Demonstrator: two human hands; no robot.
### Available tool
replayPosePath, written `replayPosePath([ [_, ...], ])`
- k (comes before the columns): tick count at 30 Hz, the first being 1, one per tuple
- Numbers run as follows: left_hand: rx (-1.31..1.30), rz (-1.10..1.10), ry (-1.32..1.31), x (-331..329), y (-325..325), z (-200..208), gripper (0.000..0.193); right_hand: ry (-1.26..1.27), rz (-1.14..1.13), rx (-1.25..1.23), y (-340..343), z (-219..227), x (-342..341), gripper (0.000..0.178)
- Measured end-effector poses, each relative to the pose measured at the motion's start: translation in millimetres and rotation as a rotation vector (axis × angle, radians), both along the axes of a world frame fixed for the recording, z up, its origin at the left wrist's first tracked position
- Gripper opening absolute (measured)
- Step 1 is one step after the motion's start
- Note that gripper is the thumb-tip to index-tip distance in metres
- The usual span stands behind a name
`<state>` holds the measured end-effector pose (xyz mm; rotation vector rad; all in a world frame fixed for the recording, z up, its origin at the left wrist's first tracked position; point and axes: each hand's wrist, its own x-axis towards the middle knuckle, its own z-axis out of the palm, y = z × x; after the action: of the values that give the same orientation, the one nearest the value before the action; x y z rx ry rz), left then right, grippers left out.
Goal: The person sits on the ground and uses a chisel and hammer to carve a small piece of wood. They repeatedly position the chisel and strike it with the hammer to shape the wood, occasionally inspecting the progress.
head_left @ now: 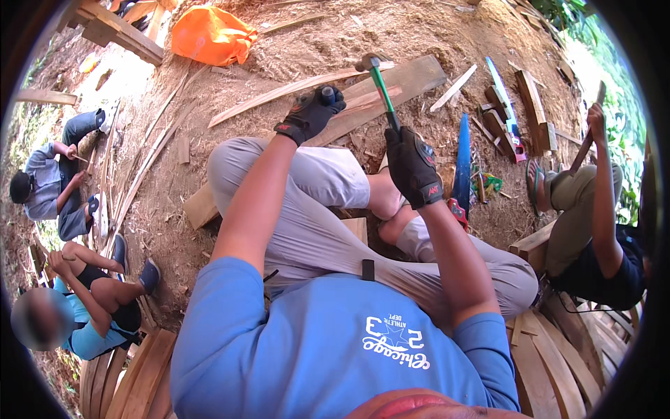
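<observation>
My right hand (413, 167), in a dark work glove, is closed round the handle of a hammer (382, 89) with a green and black grip. The hammer is raised, its metal head uppermost. My gloved left hand (307, 120) wraps round a dark tool handle (327, 92) whose rounded end pokes up out of the fist. Whatever lies below that fist is hidden, so the tool's kind cannot be told. Beneath and beyond both hands a thick wooden plank (412, 78) lies aslant on the ground by my crossed legs. A thin wood strip (279, 93) rests beside it.
Right of my knee lies a blue-bladed handsaw (462, 157); farther off are a second handsaw (504, 98) and wooden blocks (497, 129). An orange bag (209, 35) sits at the far left. Co-workers sit on both sides, one at right holding a stick (585, 143). Shavings cover the ground.
</observation>
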<state>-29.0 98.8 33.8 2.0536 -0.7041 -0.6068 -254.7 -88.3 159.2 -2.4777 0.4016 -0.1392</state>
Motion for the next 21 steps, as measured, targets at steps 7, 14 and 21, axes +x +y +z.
replayPosePath([
  [7, -0.161, 0.053, 0.070, -3.8, -54.3, 2.1, 0.016, 0.421, -0.059, -0.095, -45.1, -54.3, 39.5, 0.033],
  [14, -0.106, 0.095, 0.131, -24.7, -37.8, 34.2, 0.016, 0.647, -0.116, -0.053, -53.8, -97.8, 44.3, 0.036],
  [21, -0.101, 0.185, 0.044, -21.8, -25.8, 57.8, 0.016, 0.610, -0.158, -0.111, -43.6, -87.6, 42.5, 0.035],
])
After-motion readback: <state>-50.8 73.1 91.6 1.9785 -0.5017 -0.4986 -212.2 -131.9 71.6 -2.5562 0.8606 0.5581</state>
